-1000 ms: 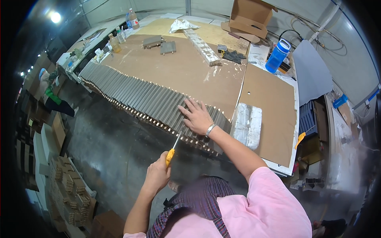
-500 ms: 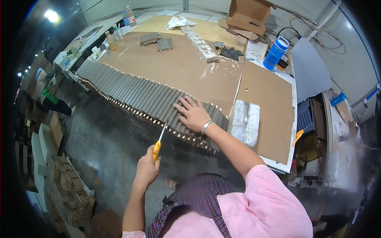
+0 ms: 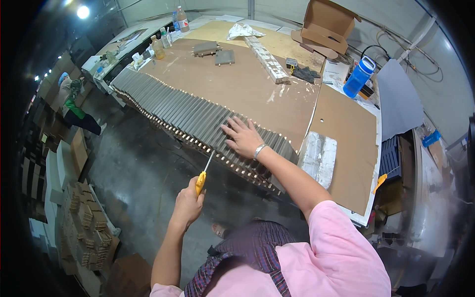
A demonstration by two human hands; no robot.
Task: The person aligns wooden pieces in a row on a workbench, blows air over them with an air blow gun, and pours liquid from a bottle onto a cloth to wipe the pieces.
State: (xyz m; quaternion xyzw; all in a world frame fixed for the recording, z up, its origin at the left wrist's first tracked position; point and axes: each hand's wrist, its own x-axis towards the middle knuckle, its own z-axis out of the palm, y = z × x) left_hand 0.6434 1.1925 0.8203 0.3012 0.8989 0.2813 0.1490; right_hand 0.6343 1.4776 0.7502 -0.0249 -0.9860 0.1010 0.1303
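Grey slats (image 3: 173, 106), pale pegs (image 3: 217, 156), tightly ranked

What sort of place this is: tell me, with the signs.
Probably a workshop or small factory: a long row of grey, peg-ended pieces lines the edge of the worktable, with a yellow-handled tool held near it, and brown parts sit stacked at lower left.

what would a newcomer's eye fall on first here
The long row of grey strips along the brown worktop's near edge would probably catch the eye first. The right hand lies spread on it, while the left hand grips a yellow-handled tool, its tip at the row's near side. A bright blue bottle also stands out at the upper right.
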